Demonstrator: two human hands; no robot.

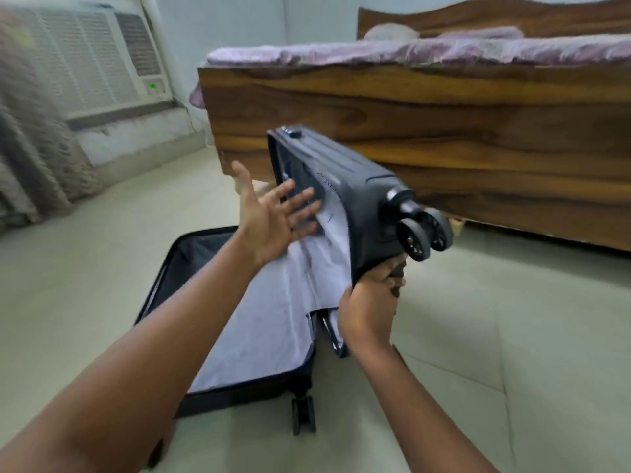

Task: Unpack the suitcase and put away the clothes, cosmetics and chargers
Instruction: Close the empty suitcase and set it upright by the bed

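A dark blue hard-shell suitcase lies open on the tiled floor. Its lower half (218, 401) rests flat, and a pale lavender cloth (269, 315) is draped across its inside. The upper half (345, 186) is raised and tilted, wheels (418, 233) pointing right. My right hand (370, 302) grips the near bottom corner of the raised half. My left hand (273, 216) is spread with straight fingers in front of the raised half's inner side, over the cloth. Any clothes, cosmetics or chargers are hidden from view.
A wooden bed (426, 131) with a purple cover (409, 51) stands right behind the suitcase. An air conditioner (99, 59) sits in the wall at far left, with a patterned curtain (30, 138) beside it. Pale floor tiles (512, 336) stretch around.
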